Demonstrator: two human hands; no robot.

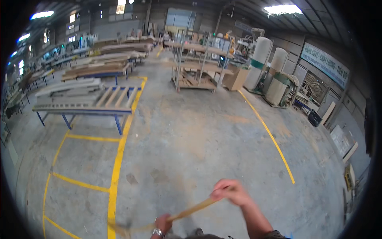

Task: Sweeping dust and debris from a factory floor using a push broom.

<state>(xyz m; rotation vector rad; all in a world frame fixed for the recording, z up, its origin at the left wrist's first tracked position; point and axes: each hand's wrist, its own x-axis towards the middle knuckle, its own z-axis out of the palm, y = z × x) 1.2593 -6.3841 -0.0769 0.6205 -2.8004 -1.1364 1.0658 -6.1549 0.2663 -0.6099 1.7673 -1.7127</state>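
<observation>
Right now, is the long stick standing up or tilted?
Tilted. The wooden stick slants from the left hand, low, up to the right hand.

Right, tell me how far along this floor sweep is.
Done: the concrete floor ahead looks mostly swept, with only a faint tan dust film and stains.

In hand: the right hand and the left hand both grip a wooden stick, blurred mid-swing; its lower end near the yellow floor line is too smeared to identify.

Left: that film of dust; how much is debris cannot be told.
</observation>
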